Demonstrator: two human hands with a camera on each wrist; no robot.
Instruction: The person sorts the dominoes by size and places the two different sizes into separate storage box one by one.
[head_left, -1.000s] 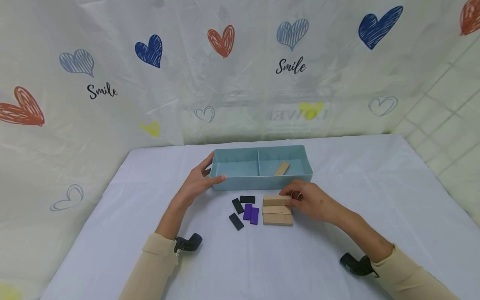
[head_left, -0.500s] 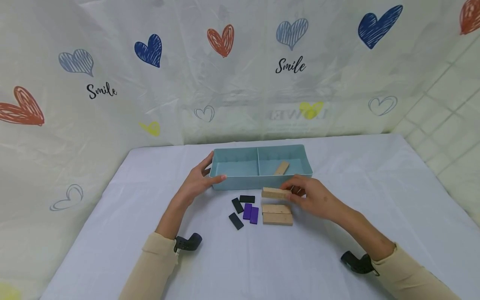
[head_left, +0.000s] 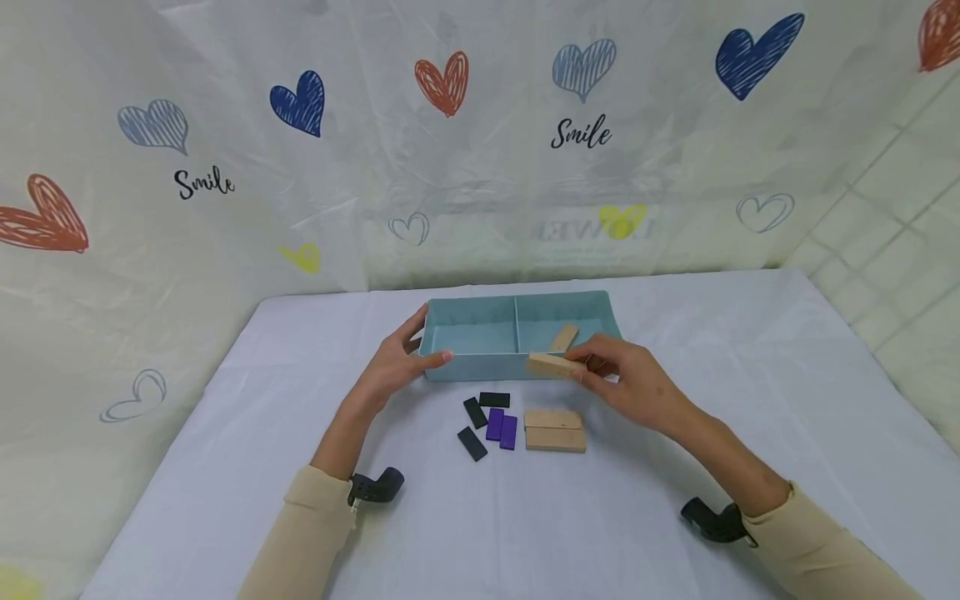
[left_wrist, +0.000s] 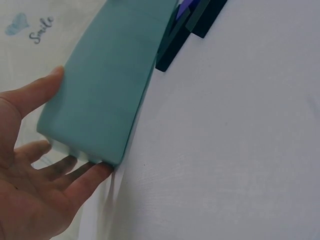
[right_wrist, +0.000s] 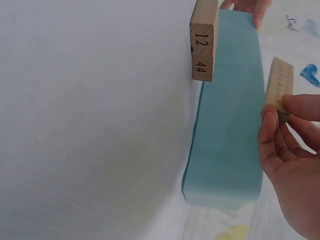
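My left hand (head_left: 393,362) grips the left end of a two-compartment blue-green tray (head_left: 480,367), its thumb at the front rim; in the left wrist view the fingers (left_wrist: 87,185) lie against the tray's end. Above the tray's front wall, my right hand (head_left: 630,383) pinches a wooden block (head_left: 551,365) between thumb and fingers; the block's printed side shows in the right wrist view. Another wooden block (head_left: 564,337) leans inside the right compartment. Two wooden blocks lie side by side on the table, a back one (head_left: 553,419) and a front one (head_left: 555,440), with end numbers 12 and 44.
Left of the wooden blocks lie black tiles (head_left: 472,443) and two touching purple tiles (head_left: 507,432). A white cloth covers the table (head_left: 480,525). Behind it hangs a sheet (head_left: 495,167) printed with hearts. Each wrist wears a black camera (head_left: 378,485).
The right hand has lifted the rearmost wooden block off the table and carried it up and away from me to the tray's front rim. The left hand stays at the tray.
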